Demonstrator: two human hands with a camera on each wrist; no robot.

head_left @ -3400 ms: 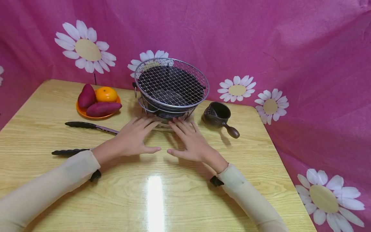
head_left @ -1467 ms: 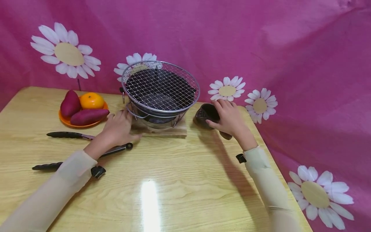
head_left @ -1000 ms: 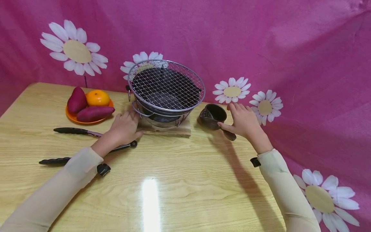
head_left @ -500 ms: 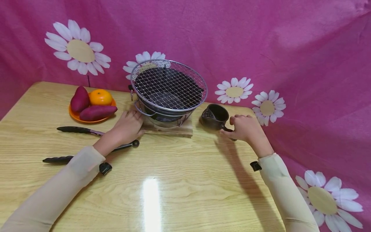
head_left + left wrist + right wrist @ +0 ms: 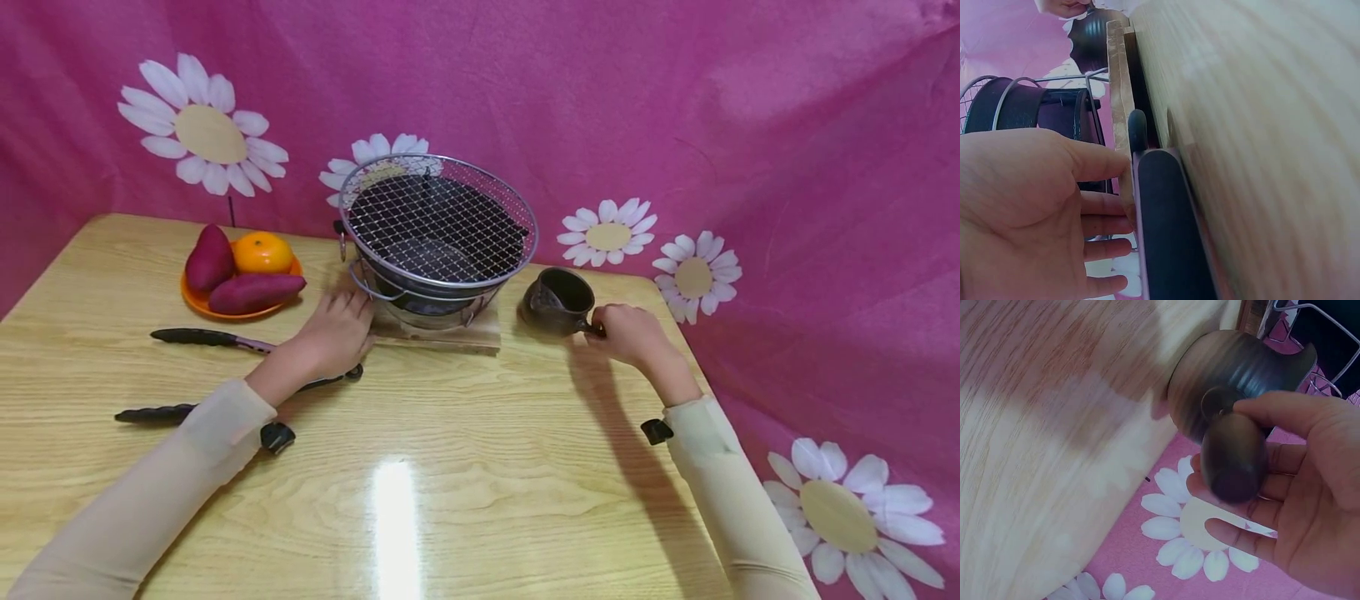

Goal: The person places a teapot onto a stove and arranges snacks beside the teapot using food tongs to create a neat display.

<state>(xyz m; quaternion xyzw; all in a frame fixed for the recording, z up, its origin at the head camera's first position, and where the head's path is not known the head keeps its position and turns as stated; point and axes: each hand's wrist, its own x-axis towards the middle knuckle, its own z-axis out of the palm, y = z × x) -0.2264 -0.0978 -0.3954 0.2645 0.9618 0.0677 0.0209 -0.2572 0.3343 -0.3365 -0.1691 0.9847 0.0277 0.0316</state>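
Observation:
My right hand (image 5: 632,335) grips the side handle of a dark brown teapot (image 5: 550,320), which stands upright to the right of the grill. In the right wrist view, thumb and fingers lie around the rounded handle (image 5: 1235,461). My left hand (image 5: 335,337) rests at the left end of the wooden board (image 5: 480,337) under the round tabletop grill (image 5: 442,229), fingers fairly straight; the left wrist view has thumb and fingertips at the board's edge (image 5: 1120,94). Below this hand lie black-handled tongs (image 5: 191,337), partly hidden by the forearm.
An orange plate (image 5: 191,298) at the back left bears two purple sweet potatoes (image 5: 257,292) and a tangerine (image 5: 262,252). A wire mesh with a raised rim tops the grill. Behind the table (image 5: 480,467) hangs a pink cloth (image 5: 480,75) with daisies.
Both hands were at the grill's front earlier. The right hand moved over to the teapot, lowered, and closed round its handle. The left hand shifted to the board's left end and stayed there.

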